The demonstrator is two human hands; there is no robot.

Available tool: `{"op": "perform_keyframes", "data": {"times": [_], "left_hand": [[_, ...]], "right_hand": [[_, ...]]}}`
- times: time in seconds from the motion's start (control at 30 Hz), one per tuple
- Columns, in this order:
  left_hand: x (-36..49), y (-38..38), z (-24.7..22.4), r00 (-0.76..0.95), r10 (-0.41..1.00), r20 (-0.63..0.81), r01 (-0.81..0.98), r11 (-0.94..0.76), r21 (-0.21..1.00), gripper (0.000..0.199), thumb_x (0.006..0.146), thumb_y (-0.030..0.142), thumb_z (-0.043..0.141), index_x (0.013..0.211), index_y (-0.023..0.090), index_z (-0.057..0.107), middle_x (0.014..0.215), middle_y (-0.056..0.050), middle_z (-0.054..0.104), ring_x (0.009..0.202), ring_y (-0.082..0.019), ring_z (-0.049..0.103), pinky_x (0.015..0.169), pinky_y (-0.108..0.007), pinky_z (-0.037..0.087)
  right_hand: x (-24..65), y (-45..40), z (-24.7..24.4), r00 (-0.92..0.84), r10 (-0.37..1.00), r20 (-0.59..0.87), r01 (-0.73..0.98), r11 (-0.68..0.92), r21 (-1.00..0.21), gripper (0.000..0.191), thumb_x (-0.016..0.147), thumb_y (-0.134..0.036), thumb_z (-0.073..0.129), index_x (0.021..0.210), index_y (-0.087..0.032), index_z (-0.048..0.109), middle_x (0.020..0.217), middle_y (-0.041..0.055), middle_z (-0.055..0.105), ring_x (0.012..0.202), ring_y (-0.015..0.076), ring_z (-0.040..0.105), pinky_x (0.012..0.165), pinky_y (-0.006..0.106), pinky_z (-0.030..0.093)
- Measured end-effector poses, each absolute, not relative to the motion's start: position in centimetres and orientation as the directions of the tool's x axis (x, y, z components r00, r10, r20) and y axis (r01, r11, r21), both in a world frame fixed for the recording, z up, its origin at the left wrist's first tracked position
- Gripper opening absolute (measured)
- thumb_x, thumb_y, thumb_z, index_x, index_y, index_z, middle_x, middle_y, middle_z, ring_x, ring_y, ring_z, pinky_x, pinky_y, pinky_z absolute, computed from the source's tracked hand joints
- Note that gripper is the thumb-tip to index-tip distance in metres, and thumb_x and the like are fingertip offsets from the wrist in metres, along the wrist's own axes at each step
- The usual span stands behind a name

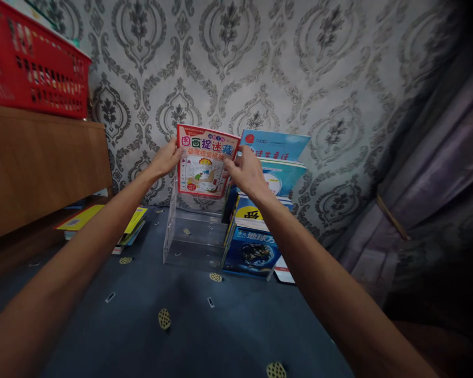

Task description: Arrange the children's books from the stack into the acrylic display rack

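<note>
A red-bordered picture book (203, 168) stands upright at the top back of a clear tiered book rack (193, 239). My left hand (166, 159) grips the book's upper left edge. On its right edge, my right hand (247, 169) is closed, thumb across the cover. The lower tiers below this book show bare clear plastic. Beside them, the rack's right half holds a light blue book (279, 143), a teal book (287, 176), a yellow and blue book (250, 210) and a dark blue book with a globe (252, 252). My right forearm partly hides these.
Several books with a yellow one (82, 218) on top lie flat at the left. A red basket (43, 68) stands on a wooden cabinet (43, 163). Patterned wallpaper rises behind the rack, and a tied curtain (413, 194) hangs at the right. Blue patterned cloth (193, 336) covers the surface.
</note>
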State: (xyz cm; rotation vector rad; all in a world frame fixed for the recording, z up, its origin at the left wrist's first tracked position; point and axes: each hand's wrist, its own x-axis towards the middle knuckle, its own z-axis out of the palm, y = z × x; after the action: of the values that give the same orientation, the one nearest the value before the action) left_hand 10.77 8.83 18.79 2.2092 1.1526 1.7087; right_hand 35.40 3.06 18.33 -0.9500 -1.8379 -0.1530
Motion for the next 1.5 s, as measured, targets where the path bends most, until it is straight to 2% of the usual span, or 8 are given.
{"op": "perform_keyframes", "data": {"times": [0.13, 0.3, 0.43, 0.57, 0.8, 0.97, 1.13, 1.5], "left_hand": [[11.8, 8.7, 17.8, 0.110, 0.767, 0.632, 0.110, -0.641, 0.760, 0.024, 0.076, 0.030, 0.061, 0.097, 0.017, 0.063, 0.098, -0.008, 0.074, 0.093, -0.026, 0.068, 0.089, -0.041, 0.053], [12.8, 9.2, 16.5, 0.019, 0.835, 0.550, -0.088, -0.546, 0.833, 0.018, 0.077, 0.033, 0.067, 0.084, 0.018, 0.062, 0.087, -0.007, 0.074, 0.085, -0.023, 0.068, 0.082, -0.039, 0.056], [13.1, 10.3, 16.3, -0.021, 0.838, 0.545, -0.119, -0.543, 0.831, 0.012, 0.081, 0.030, 0.062, 0.084, 0.018, 0.060, 0.086, -0.005, 0.074, 0.086, -0.022, 0.069, 0.080, -0.036, 0.056], [13.4, 11.5, 16.5, -0.048, 0.840, 0.540, -0.127, -0.542, 0.831, 0.013, 0.079, 0.030, 0.063, 0.086, 0.019, 0.062, 0.081, -0.004, 0.073, 0.084, -0.023, 0.069, 0.079, -0.036, 0.056], [13.1, 11.5, 15.8, -0.070, 0.821, 0.567, -0.115, -0.571, 0.813, 0.013, 0.080, 0.033, 0.063, 0.083, 0.020, 0.060, 0.079, -0.002, 0.071, 0.080, -0.021, 0.067, 0.072, -0.031, 0.054], [12.8, 11.3, 15.3, -0.052, 0.810, 0.584, -0.115, -0.586, 0.802, 0.019, 0.081, 0.038, 0.063, 0.084, 0.019, 0.060, 0.082, -0.003, 0.071, 0.079, -0.020, 0.066, 0.073, -0.030, 0.055], [12.8, 11.6, 15.0, -0.035, 0.790, 0.612, -0.135, -0.611, 0.780, 0.025, 0.080, 0.043, 0.066, 0.086, 0.019, 0.061, 0.090, -0.003, 0.073, 0.090, -0.021, 0.067, 0.084, -0.034, 0.055], [12.5, 12.8, 14.3, -0.019, 0.745, 0.667, -0.110, -0.664, 0.739, 0.032, 0.081, 0.044, 0.069, 0.098, 0.018, 0.062, 0.096, -0.004, 0.072, 0.100, -0.024, 0.066, 0.094, -0.039, 0.052]], "right_hand": [[35.1, 2.1, 18.8, -0.111, 0.651, 0.751, 0.590, 0.651, -0.477, 0.036, 0.090, -0.026, 0.054, 0.125, -0.018, 0.050, 0.073, 0.0040, 0.069, 0.064, 0.0249, 0.070, 0.068, 0.046, 0.057], [35.3, 2.0, 19.0, -0.124, 0.670, 0.732, 0.556, 0.658, -0.507, 0.053, 0.091, -0.027, 0.053, 0.141, -0.015, 0.041, 0.077, 0.0055, 0.070, 0.062, 0.0240, 0.071, 0.063, 0.042, 0.057], [35.8, 2.1, 18.8, -0.106, 0.638, 0.763, 0.566, 0.670, -0.481, 0.061, 0.094, -0.034, 0.053, 0.148, -0.015, 0.033, 0.075, 0.0055, 0.071, 0.061, 0.0231, 0.071, 0.061, 0.039, 0.056], [36.3, 0.9, 18.6, -0.083, 0.650, 0.755, 0.566, 0.655, -0.501, 0.063, 0.093, -0.031, 0.053, 0.149, -0.013, 0.029, 0.078, 0.0075, 0.073, 0.064, 0.0246, 0.072, 0.059, 0.039, 0.056], [36.5, -2.7, 16.5, -0.174, 0.642, 0.747, 0.485, 0.715, -0.503, 0.046, 0.091, -0.030, 0.050, 0.135, -0.018, 0.044, 0.078, 0.0033, 0.072, 0.061, 0.0213, 0.071, 0.059, 0.036, 0.055], [35.7, -5.0, 13.5, -0.338, 0.664, 0.667, 0.470, 0.733, -0.491, 0.031, 0.094, -0.031, 0.049, 0.121, -0.019, 0.057, 0.077, 0.0020, 0.071, 0.060, 0.0177, 0.069, 0.058, 0.031, 0.051], [35.1, -6.7, 10.2, -0.475, 0.688, 0.549, 0.518, 0.723, -0.457, 0.028, 0.097, -0.027, 0.046, 0.117, -0.018, 0.064, 0.073, 0.0011, 0.069, 0.061, 0.0154, 0.067, 0.058, 0.026, 0.046], [36.8, -7.6, 6.1, -0.542, 0.752, 0.374, 0.630, 0.659, -0.412, 0.029, 0.097, -0.026, 0.046, 0.117, -0.017, 0.066, 0.075, 0.0019, 0.070, 0.067, 0.0168, 0.066, 0.061, 0.025, 0.043]]}}
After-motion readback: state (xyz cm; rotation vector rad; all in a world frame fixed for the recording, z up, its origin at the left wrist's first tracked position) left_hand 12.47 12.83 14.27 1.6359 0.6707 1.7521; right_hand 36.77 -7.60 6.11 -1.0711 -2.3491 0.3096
